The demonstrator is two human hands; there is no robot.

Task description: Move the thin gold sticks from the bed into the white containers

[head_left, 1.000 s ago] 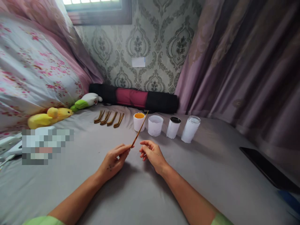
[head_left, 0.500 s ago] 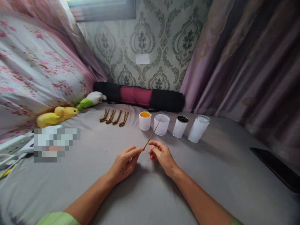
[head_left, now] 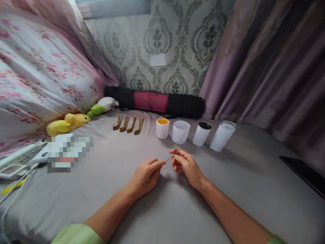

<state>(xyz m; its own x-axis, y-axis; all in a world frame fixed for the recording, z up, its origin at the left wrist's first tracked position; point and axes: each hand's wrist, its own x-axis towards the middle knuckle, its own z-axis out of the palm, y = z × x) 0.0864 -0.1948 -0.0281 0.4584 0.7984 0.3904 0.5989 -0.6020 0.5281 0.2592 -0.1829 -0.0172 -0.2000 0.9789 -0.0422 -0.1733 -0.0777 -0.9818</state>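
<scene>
My left hand (head_left: 147,176) pinches the lower end of a thin brown stick (head_left: 180,140) between thumb and index finger. The stick slants up and away to the right, its far end in front of the wide white cup. Close by, my right hand (head_left: 186,166) has its fingers curled, with thumb and index fingertip closed around the stick just above the left hand's grip. Beyond the hands stand a white-wrapped cup with an orange inside (head_left: 162,130), a wide white cup (head_left: 180,134), a white-wrapped can with a dark inside (head_left: 201,135) and a white-wrapped glass jar (head_left: 222,137).
Several bent brown bundles (head_left: 130,125) lie in a row at the back left. A black and maroon roll (head_left: 151,101) rests against the wall. Plush toys (head_left: 68,123) and power strips (head_left: 21,156) are at left; a dark flat device (head_left: 302,173) lies at right.
The view has shifted slightly, and both hands appear a little farther right. My right hand's fingertips have come onto the stick. The left hand keeps its pinch.
</scene>
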